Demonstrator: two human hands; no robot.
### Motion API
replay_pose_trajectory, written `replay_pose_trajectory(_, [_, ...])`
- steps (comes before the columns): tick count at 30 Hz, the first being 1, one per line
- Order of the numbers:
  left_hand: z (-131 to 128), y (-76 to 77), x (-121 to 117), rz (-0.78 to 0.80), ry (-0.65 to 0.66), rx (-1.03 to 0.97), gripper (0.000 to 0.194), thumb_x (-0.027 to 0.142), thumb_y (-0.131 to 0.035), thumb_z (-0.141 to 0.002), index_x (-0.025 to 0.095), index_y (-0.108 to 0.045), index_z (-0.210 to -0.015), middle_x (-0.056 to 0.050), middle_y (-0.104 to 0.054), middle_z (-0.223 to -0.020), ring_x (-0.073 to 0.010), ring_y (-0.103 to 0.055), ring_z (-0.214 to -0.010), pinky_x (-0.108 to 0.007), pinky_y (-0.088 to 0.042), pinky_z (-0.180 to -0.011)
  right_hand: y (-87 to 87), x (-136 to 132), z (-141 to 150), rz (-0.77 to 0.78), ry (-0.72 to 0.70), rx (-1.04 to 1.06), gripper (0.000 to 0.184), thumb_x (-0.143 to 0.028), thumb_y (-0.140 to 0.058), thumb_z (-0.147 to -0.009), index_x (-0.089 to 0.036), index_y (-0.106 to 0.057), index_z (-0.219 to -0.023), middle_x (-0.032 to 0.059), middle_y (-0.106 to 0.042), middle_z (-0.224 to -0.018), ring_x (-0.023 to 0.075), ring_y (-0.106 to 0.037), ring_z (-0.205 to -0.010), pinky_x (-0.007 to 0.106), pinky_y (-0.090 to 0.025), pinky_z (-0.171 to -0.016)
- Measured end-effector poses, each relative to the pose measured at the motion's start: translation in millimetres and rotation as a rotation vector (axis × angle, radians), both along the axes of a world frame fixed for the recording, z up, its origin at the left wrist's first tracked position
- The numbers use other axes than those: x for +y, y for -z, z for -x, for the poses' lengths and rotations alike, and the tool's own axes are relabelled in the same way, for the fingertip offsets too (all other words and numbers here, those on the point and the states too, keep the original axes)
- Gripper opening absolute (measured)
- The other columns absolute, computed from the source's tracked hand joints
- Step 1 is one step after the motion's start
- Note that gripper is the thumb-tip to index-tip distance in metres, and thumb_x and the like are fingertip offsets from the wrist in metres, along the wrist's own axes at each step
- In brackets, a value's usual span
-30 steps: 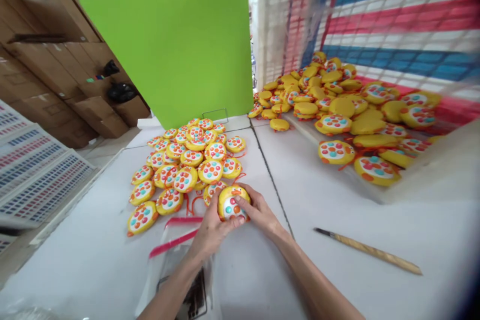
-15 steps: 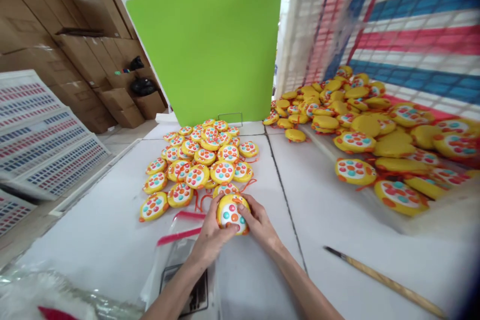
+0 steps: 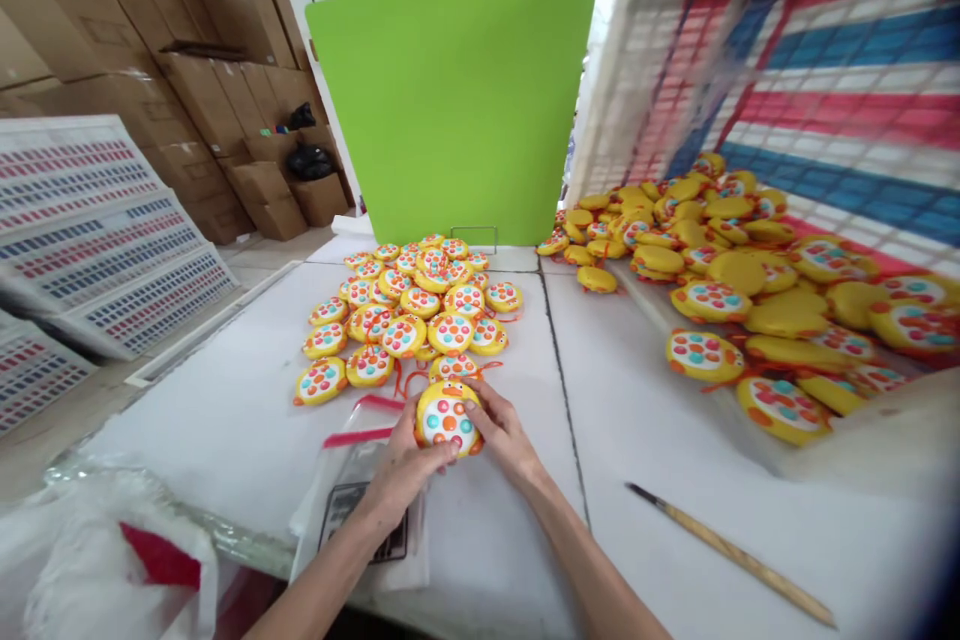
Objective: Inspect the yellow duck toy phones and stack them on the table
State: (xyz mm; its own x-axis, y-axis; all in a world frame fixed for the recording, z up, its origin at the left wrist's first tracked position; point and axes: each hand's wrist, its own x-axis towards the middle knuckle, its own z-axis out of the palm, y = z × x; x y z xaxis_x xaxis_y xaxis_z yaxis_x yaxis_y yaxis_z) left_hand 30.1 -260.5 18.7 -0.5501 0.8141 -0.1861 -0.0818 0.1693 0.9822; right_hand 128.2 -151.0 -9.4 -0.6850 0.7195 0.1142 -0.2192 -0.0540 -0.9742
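Between my two hands is a yellow duck-shaped toy with a white face covered in red, teal and orange dots. My left hand grips its left and lower edge, thumb across the bottom. On its right edge, my right hand holds it with the thumb on the front. Just beyond lies a pile of similar duck toys, dotted sides mostly up, with orange cords among them. Partly under my left forearm rests a clear zip bag with a red seal strip and black print.
A tipped white basket at right spills many more duck toys onto the white table. A wooden-handled brush lies at front right. Behind stands a green board. White crates and cardboard boxes fill the left.
The held duck toy has turned more upright, its beak now at the top centre. My hands keep their hold on it. The view has shifted slightly left and down.
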Motion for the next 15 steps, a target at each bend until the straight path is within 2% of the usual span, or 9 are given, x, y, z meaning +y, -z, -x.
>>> replay_pose_trajectory(4, [0, -9.9, -15, -0.029, 0.008, 0.003, 0.057, 0.033, -0.069, -0.068, 0.022, -0.049, -0.120, -0.007, -0.065, -0.098, -0.0206, -0.062, -0.084, -0.027, -0.051, -0.063, 1.6, -5, 3, 0.000, -0.008, 0.008, 0.042, -0.045, -0.061, -0.075, -0.019, -0.060, -0.108, 0.0069, -0.066, -0.102, 0.0233, -0.061, -0.091, 0.035, -0.049, -0.079])
replay_pose_trajectory(7, [16, -11.9, -28, -0.010, -0.018, 0.166, 0.046, 0.039, -0.064, -0.072, 0.019, -0.054, -0.112, -0.008, -0.066, -0.096, -0.0223, -0.063, -0.090, -0.030, -0.051, -0.073, 7.2, 5, 1, 0.007, 0.117, -0.001, 0.043, -0.046, -0.059, -0.076, -0.017, -0.059, -0.108, 0.0084, -0.066, -0.105, 0.0240, -0.061, -0.092, 0.035, -0.049, -0.078])
replay_pose_trajectory(11, [63, -2.5, -50, 0.094, -0.101, 0.523, 0.042, 0.048, -0.058, -0.074, 0.017, -0.060, -0.102, -0.009, -0.066, -0.100, -0.0243, -0.062, -0.095, -0.035, -0.050, -0.083, 17.6, 37, -15, -0.013, 0.430, -0.138, 0.045, -0.047, -0.054, -0.075, -0.016, -0.060, -0.106, 0.0095, -0.067, -0.102, 0.0263, -0.061, -0.091, 0.036, -0.050, -0.076])
replay_pose_trajectory(15, [120, 22.8, -87, 0.236, -0.128, 0.810, 0.044, 0.051, -0.051, -0.077, 0.021, -0.056, -0.109, -0.009, -0.064, -0.112, -0.0263, -0.061, -0.103, -0.035, -0.054, -0.078, 26.8, 60, -32, -0.127, 0.666, -0.386, 0.050, -0.051, -0.047, -0.074, -0.014, -0.062, -0.104, 0.0112, -0.067, -0.099, 0.0284, -0.060, -0.090, 0.041, -0.047, -0.082])
